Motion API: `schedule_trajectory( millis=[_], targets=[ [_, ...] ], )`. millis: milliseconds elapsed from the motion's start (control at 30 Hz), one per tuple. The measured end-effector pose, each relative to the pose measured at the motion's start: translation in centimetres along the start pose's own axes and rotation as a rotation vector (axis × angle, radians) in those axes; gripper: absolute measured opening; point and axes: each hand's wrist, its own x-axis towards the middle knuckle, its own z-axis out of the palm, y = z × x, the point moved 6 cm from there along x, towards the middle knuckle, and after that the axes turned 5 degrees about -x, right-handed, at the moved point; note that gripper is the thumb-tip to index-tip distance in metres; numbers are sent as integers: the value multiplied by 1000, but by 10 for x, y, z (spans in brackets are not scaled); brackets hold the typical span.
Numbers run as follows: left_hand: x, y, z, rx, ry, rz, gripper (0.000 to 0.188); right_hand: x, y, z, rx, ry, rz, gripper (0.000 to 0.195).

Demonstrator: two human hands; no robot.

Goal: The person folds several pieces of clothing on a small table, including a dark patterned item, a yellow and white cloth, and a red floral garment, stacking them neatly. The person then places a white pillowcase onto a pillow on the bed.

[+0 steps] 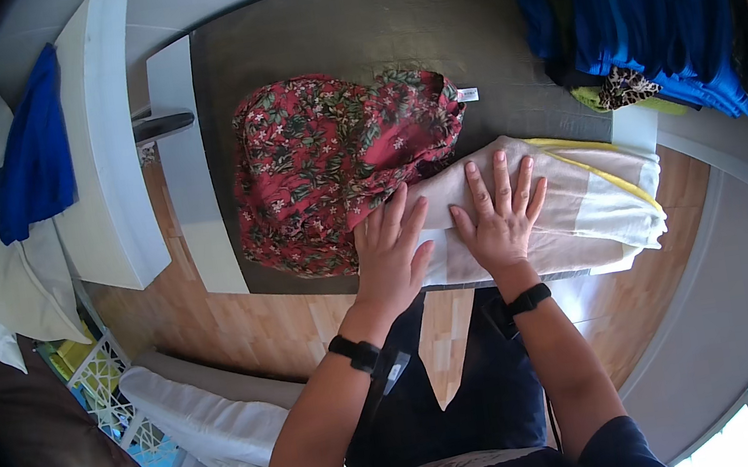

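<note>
My left hand (390, 249) lies flat, palm down, where a red floral garment (295, 173) meets a folded beige and white cloth (560, 195). My right hand (503, 216) presses flat on the beige cloth with its fingers spread. Yellow trim (604, 178) runs along the cloth's far right part. Bunched and wrinkled, the floral garment sits left of the cloth, and a white label (467, 95) sticks out from its right end. Both fabrics rest on a table with a dark padded cover (389, 26). Neither hand grips anything.
Blue and patterned garments (652, 5) hang in a row at the far right. On the left, a blue cloth (38, 157) drapes over white fabric beside a white panel (111, 147). A dark handle-like object (165, 125) juts towards the table. White cushions (205, 404) lie lower left.
</note>
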Motion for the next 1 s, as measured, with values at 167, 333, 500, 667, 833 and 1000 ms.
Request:
schedule_trajectory(
  millis=[167,333,500,667,833,1000],
  targets=[
    [-18,-12,-37,-171,266,-214,55,-4,-12,-10,72,-65,70,70],
    [-32,-42,-28,-308,209,-437,36,-10,-56,-6,222,-87,29,71],
    [-25,-44,-25,-356,97,-537,27,-13,-67,15,192,-121,37,72],
    [-14,-17,-37,-348,45,-623,20,-11,-59,4,347,-150,15,68],
    [-1,28,-43,-448,19,-554,19,-11,-28,-37,1029,-278,98,67],
    [18,88,-18,-566,-27,-507,23,-37,4,-62,1649,-445,475,70]
  ],
)
